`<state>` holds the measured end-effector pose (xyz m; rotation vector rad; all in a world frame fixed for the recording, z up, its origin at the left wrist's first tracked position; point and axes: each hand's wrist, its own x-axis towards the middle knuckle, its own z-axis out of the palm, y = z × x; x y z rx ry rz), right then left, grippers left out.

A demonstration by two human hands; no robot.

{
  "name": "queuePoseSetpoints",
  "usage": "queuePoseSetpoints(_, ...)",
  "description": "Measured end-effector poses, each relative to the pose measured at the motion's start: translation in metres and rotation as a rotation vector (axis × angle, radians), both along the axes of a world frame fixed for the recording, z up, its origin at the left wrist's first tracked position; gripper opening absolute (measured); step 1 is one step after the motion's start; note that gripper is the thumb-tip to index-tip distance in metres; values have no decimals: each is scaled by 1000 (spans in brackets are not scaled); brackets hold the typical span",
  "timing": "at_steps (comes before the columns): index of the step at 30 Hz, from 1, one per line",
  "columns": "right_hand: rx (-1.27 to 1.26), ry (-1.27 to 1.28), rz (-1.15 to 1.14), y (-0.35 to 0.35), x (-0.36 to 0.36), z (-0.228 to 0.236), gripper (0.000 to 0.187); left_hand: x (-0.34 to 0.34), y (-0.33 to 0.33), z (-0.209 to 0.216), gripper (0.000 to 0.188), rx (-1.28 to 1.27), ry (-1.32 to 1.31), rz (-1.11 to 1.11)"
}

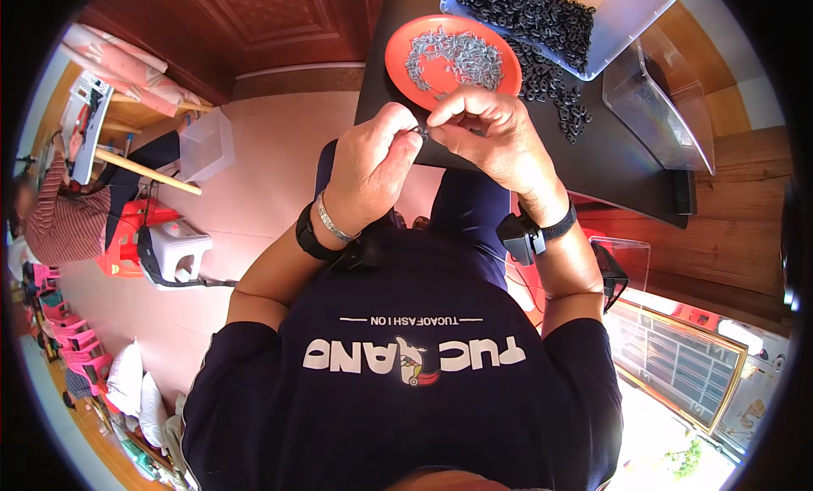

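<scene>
My left hand (373, 165) pinches a small black plastic piece (421, 133) between thumb and forefinger, just off the near edge of the table. Close beside it, my right hand (491, 139) has thumb and forefinger brought together at the piece; whatever tiny thing lies between those fingertips is hidden. Beyond both hands, a red plate (398, 61) carries many small silver metal pieces (466, 57) that look like screws or pins. A clear plastic bin (631, 8) at the far right holds a heap of small black parts (538, 16). More loose black parts (546, 84) are spilled in front of it.
The dark table (627, 165) reaches to the right, with a clear plastic container (665, 110) tilted on it. At left are a grey-white stool (178, 245), an empty-looking clear tub (207, 145) and another seated person (72, 207) at a separate table.
</scene>
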<state>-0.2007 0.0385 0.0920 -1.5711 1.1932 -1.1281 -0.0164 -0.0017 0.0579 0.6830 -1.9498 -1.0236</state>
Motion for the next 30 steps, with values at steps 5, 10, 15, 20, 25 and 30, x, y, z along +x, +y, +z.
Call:
queuePoseSetpoints(5, -19, 35, 14, 0, -1, 0, 13, -1, 1, 1, 6, -45, -35, -13)
queuePoseSetpoints(10, -6, 92, 18, -2, -4, 2, 13, 0, -1, 1, 6, 57, -30, -46)
queuePoseSetpoints(15, -23, 119, 34, -1, -7, 3, 14, 0, 0, -1, 7, 122, 54, -56)
queuePoseSetpoints(20, -44, 130, 27, 0, -7, -1, 13, 0, 0, 0, 7, 112, 40, -44)
queuePoseSetpoints(25, -13, 80, -24, 5, 0, -9, 11, 0, -1, -1, 6, 103, 28, -24)
queuePoseSetpoints(30, 4, 56, -62, 11, 10, -17, 9, -1, -1, -2, 6, -77, -13, 37)
